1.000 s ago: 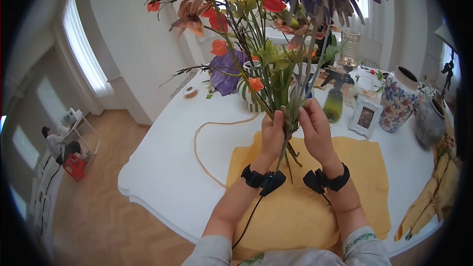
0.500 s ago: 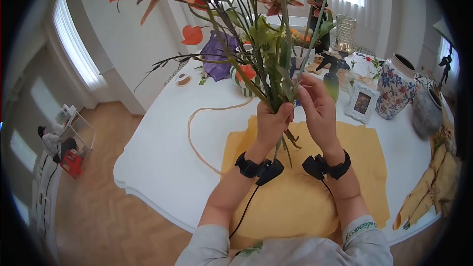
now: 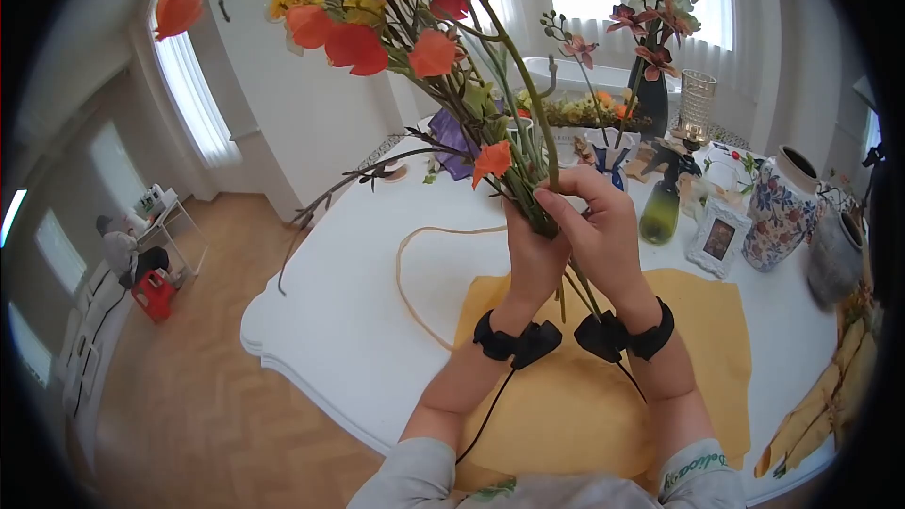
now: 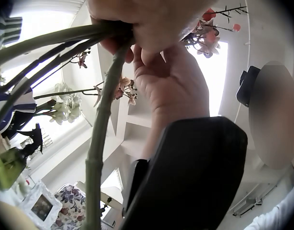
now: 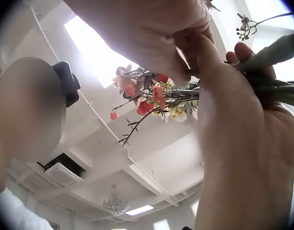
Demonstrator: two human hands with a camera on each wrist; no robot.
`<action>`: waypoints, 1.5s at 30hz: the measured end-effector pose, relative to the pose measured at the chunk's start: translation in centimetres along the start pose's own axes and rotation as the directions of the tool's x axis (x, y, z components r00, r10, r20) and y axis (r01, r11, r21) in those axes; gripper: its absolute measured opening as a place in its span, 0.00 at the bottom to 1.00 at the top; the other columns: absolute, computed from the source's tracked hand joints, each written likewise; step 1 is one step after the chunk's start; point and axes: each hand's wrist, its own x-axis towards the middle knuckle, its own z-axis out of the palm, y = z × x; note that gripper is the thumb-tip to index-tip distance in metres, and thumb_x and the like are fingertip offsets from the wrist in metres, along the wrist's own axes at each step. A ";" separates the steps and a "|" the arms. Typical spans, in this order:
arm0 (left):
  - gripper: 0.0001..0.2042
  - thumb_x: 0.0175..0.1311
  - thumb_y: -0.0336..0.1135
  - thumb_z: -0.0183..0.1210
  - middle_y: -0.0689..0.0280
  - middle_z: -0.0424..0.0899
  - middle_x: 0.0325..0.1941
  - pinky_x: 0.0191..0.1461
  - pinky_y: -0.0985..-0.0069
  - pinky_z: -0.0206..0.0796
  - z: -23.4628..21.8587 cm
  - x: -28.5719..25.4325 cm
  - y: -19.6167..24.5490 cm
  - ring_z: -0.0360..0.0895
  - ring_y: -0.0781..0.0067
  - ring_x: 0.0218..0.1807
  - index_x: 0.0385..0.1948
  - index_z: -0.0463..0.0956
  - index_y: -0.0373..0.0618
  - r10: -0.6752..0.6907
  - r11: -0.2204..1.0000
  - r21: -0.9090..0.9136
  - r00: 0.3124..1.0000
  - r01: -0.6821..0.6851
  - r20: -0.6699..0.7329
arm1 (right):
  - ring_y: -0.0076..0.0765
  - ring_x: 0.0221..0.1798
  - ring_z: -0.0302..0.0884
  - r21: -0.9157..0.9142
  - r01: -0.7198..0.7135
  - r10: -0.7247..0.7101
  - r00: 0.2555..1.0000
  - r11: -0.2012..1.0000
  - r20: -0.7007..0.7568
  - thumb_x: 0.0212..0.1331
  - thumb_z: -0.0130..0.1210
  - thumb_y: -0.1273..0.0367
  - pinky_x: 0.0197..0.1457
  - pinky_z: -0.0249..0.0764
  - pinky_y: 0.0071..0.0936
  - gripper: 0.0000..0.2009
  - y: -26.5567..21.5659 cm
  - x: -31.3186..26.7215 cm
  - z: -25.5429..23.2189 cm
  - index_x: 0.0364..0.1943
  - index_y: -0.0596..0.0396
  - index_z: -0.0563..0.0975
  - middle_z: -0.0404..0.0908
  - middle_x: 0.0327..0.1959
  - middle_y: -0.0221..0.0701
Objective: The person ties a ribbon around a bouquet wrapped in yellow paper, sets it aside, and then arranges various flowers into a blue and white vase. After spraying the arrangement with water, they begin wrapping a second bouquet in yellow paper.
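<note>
My left hand [image 3: 535, 264] grips a bunch of flower stems [image 3: 537, 215] low down, above the yellow sheet [image 3: 698, 349]. The bouquet leans to the left, with orange and red blooms [image 3: 433, 54] and yellow ones [image 3: 366, 6] among dark twigs. Right beside it, my right hand [image 3: 603, 226] pinches a thick green stem [image 3: 539, 113] between thumb and fingers. Cut stem ends stick out below both hands. In the left wrist view, one thick stem [image 4: 95, 158] runs down past the right hand. The grip inside the left palm is partly hidden.
A green spray bottle [image 3: 660, 212], a white picture frame [image 3: 718, 234], a floral vase [image 3: 781, 207] and a grey vase [image 3: 835, 259] stand on the right. Wrapped flowers [image 3: 820, 396] lie at the right edge. A cord [image 3: 403, 287] curves over the white table [image 3: 320, 339].
The bouquet has tipped further left, and its large purple bloom has left the head view. My right hand, loosely bent beside the stems half a second ago, now pinches a stem.
</note>
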 end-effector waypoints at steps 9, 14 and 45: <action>0.29 0.56 0.44 0.57 0.67 0.68 0.41 0.33 0.80 0.66 -1.5 0.5 -1.4 0.70 0.79 0.34 0.55 0.52 0.46 -0.118 0.900 -0.387 0.968 0.199 0.222 | 0.11 0.16 0.63 0.392 -0.352 0.346 0.934 0.850 0.090 0.57 0.52 0.68 0.16 0.56 0.11 0.09 1.5 0.5 -0.3 0.32 0.62 0.77 0.75 0.21 0.25; 0.17 0.65 0.35 0.45 0.69 0.68 0.38 0.31 0.79 0.66 -0.5 0.5 0.0 0.70 0.79 0.31 0.54 0.54 0.50 -0.270 0.815 -0.510 0.959 0.277 0.090 | 0.11 0.16 0.62 0.456 -0.356 0.388 0.921 0.816 0.026 0.57 0.52 0.67 0.17 0.55 0.11 0.09 1.2 -0.1 -0.2 0.32 0.60 0.76 0.73 0.19 0.23; 0.14 0.61 0.31 0.48 0.63 0.72 0.34 0.33 0.74 0.73 -2.2 1.6 -1.5 0.77 0.69 0.32 0.48 0.63 0.39 -0.530 0.771 -0.294 0.826 0.564 0.193 | 0.15 0.20 0.62 0.359 -0.070 0.159 0.961 0.931 -0.225 0.62 0.45 0.64 0.26 0.57 0.13 0.10 1.6 -0.5 -3.6 0.31 0.58 0.68 0.68 0.18 0.23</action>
